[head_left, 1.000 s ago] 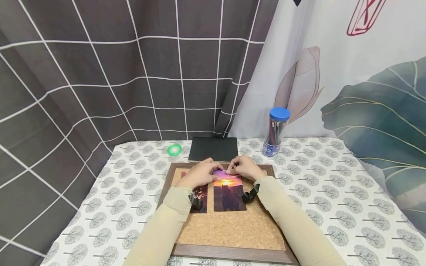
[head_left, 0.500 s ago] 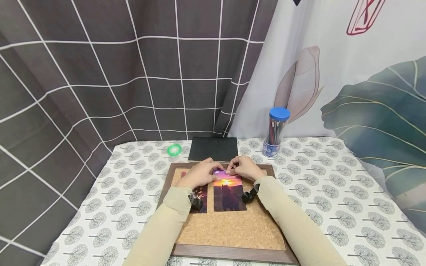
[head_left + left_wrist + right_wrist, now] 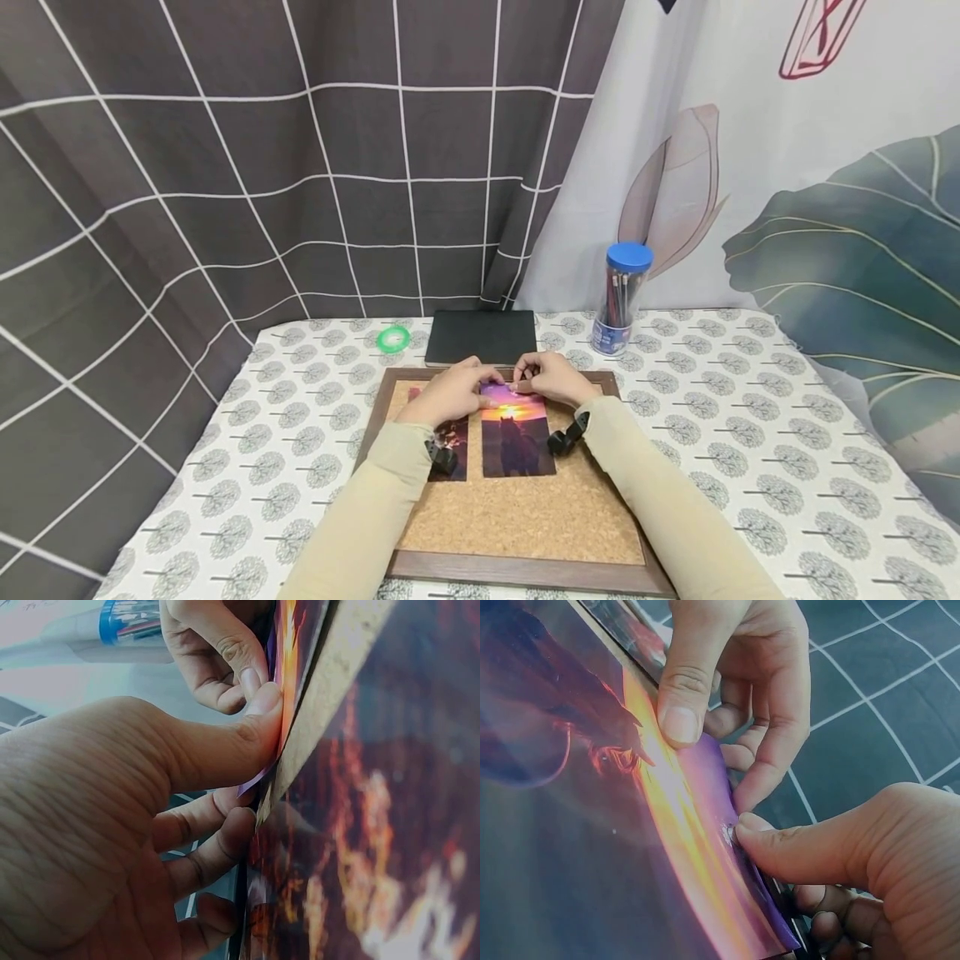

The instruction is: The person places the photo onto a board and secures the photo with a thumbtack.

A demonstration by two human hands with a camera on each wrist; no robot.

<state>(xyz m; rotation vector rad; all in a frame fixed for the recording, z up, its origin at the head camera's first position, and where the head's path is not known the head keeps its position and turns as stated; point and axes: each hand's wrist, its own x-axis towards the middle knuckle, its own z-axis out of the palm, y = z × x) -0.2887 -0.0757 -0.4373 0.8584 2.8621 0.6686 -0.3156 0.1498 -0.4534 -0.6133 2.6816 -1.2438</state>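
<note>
A glossy photo print of a dark horse before a sunset lies on a framed cork board. My left hand holds the print's upper left part; its thumb lies on the face and its fingers curl by the lifted purple corner. At the purple top edge, my right hand pinches with its thumb; the fingers behind are partly hidden. Beside that thumbtip is a small whitish shiny spot, too unclear to name. A second photo, dark with flame-like colours, lies partly under my left wrist.
Behind the board lies a black flat pad. A green ring-shaped roll sits at its left. At the back right stands a clear pencil jar with a blue lid. The tree-print tablecloth meets curtains behind.
Almost nothing differs. Both hands stay at the photo's top edge, with only a very slight shift of the right wrist.
</note>
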